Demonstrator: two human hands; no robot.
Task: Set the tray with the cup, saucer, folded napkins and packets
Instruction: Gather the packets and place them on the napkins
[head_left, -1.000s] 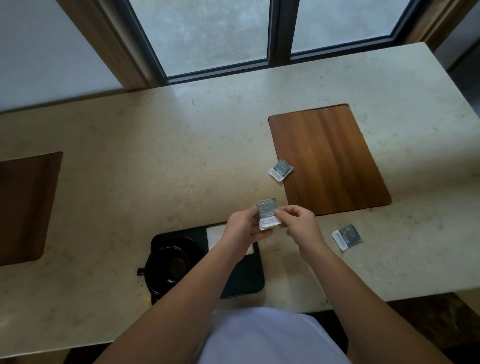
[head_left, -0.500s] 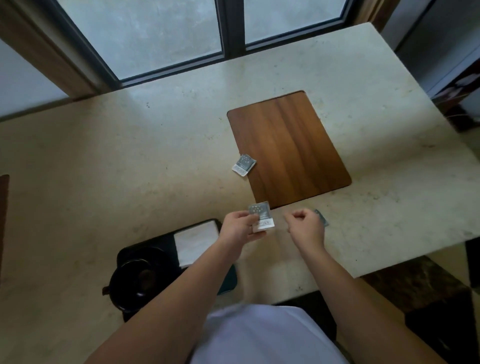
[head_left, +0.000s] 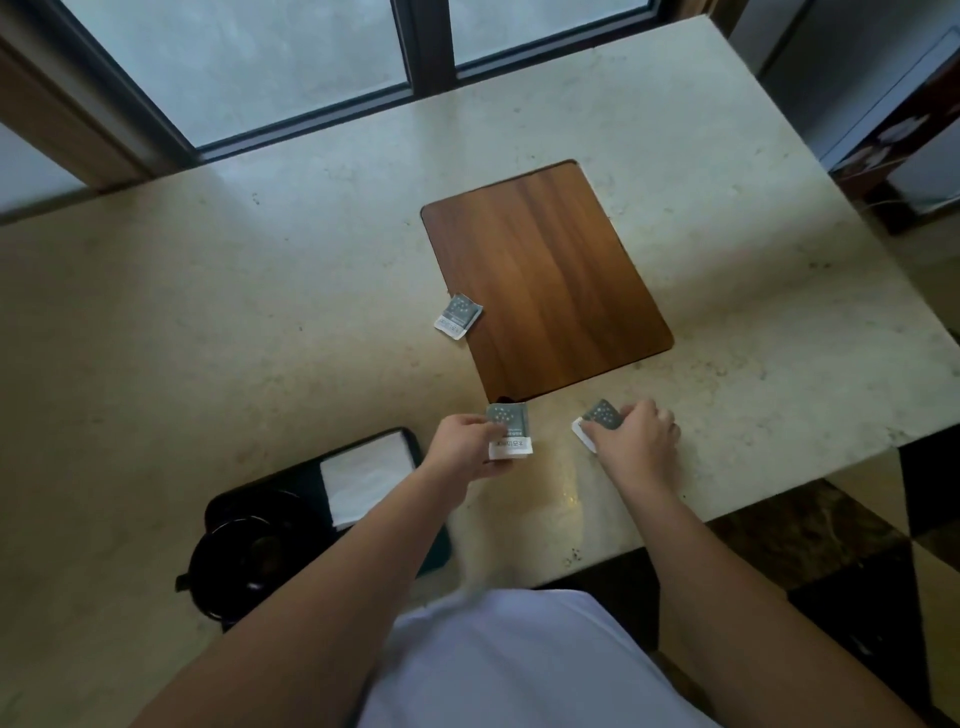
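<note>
Three packets are in play on the counter (head_left: 260, 322). Left hand (head_left: 467, 449) pinches one packet (head_left: 509, 431) between thumb and fingers and holds it up just above the stone, printed white end toward the near side. Right hand (head_left: 636, 434) sits over a second packet (head_left: 597, 418), fingers curled down on it, the packet's white corner poking out to the left; it lies at the counter surface, and whether it is lifted I cannot tell. The two hands are apart, with bare stone between them.

Third packet (head_left: 457, 316) lies loose farther off, straddling the left edge of the wood inlay (head_left: 545, 275) set into the counter.

Down at near left, the dark tray (head_left: 291, 478) sits by the counter's near edge. On it, a white folded napkin (head_left: 363, 480) lies at the right part, partly hidden behind the left forearm, and a black cup (head_left: 249, 551) rests on a black saucer (head_left: 208, 582) at the left part, the handle pointing left. None of the packets are on the tray.

Across the far side runs a window (head_left: 291, 62) with a dark frame.
</note>
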